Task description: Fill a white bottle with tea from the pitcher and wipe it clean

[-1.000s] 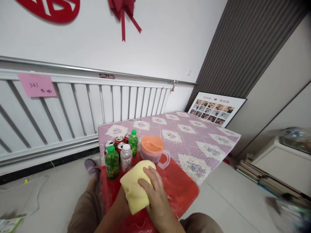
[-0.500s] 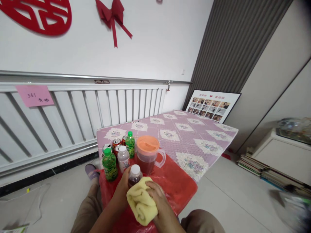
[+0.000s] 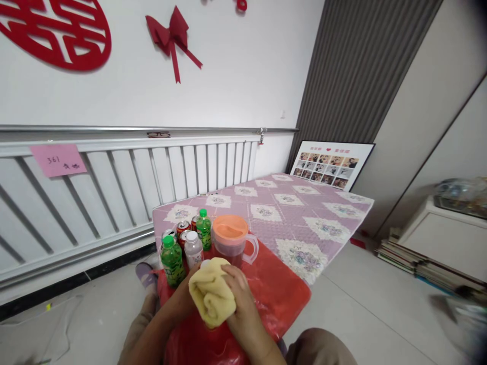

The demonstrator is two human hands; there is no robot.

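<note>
My right hand (image 3: 240,293) is closed on a folded yellow towel (image 3: 212,294), its fingers over the towel's upper right side. Behind the towel, my left hand (image 3: 187,291) wraps round a bottle whose white cap (image 3: 205,263) barely shows; the towel hides the rest of it and most of those fingers. The towel appears pressed against the bottle. Just beyond stands a clear pitcher (image 3: 229,249) with an orange lid. Close to my left hand are a green-capped bottle (image 3: 172,263) and a white-capped bottle (image 3: 194,248).
Several drink cans (image 3: 183,227) and another green-capped bottle (image 3: 204,230) stand behind. Red plastic sheeting (image 3: 281,289) covers the table's near end; a purple patterned cloth (image 3: 266,210) covers the far part. A white radiator (image 3: 114,187) runs along the wall.
The towel has moved up and left, over the bottle's cap, which showed plainly before. Both hands keep hold. The view has tilted slightly upward.
</note>
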